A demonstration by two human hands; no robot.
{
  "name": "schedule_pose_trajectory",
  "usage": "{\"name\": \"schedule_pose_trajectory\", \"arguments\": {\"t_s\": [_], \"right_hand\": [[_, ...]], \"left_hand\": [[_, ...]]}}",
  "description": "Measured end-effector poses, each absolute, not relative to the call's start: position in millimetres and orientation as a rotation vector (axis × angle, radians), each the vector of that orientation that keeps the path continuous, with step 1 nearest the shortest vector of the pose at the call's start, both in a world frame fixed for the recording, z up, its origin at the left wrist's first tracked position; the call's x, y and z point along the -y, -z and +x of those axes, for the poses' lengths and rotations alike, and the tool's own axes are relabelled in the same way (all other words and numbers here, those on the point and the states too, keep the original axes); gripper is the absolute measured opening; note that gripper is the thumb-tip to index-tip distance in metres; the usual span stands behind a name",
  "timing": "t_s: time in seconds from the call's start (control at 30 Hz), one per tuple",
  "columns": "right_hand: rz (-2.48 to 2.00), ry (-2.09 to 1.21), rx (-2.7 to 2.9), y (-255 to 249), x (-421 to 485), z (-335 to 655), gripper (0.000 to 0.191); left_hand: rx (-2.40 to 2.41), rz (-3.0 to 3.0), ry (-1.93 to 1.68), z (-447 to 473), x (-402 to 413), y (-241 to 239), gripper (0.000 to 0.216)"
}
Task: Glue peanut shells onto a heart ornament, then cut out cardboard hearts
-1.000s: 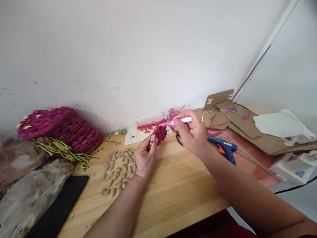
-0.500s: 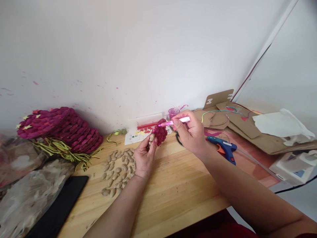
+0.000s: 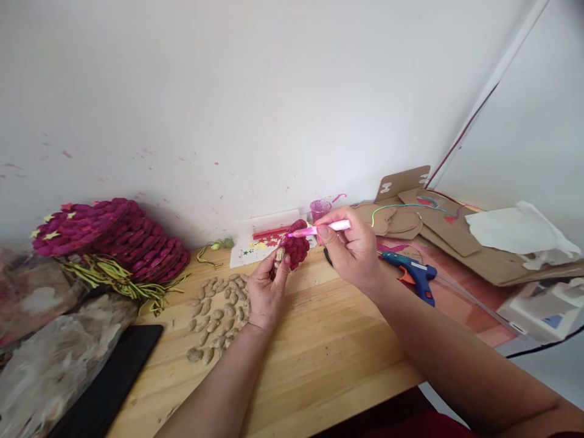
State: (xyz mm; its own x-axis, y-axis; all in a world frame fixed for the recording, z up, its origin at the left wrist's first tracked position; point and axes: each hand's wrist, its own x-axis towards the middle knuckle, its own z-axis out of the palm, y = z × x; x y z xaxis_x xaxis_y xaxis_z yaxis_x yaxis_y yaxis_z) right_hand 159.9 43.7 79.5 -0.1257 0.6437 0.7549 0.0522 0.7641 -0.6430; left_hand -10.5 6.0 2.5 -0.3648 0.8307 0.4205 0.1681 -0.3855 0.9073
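My left hand (image 3: 268, 287) grips a magenta-painted peanut craft piece (image 3: 297, 250) by its lower left side, where some unpainted shell shows near the thumb. My right hand (image 3: 350, 246) is closed around a white-handled paintbrush (image 3: 335, 225), its pink tip touching the upper left of the piece. Loose peanuts (image 3: 218, 314) lie on the wooden table to the left of my left hand. Behind the hands stands a cup of pink paint (image 3: 320, 209).
At left are a stack of magenta peanut pieces (image 3: 137, 243) with yellow-green strings, plastic bags (image 3: 59, 377) and a black flat object (image 3: 114, 377). A blue glue gun (image 3: 420, 274) and cardboard sheets (image 3: 449, 240) lie at right. White paper (image 3: 239, 255) with small stars sits behind.
The brush tip has shifted slightly left and down along the craft piece, and my right hand has moved a little with it. My left hand keeps its hold.
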Motion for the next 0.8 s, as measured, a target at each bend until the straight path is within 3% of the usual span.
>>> {"name": "schedule_pose_trajectory", "arguments": {"t_s": [0.8], "right_hand": [[-0.552, -0.469, 1.650, -82.8, -42.1, 160.1, 0.012]], "left_hand": [[-1.384, 1.552, -1.904, -16.1, -10.3, 6.7, 0.032]]}}
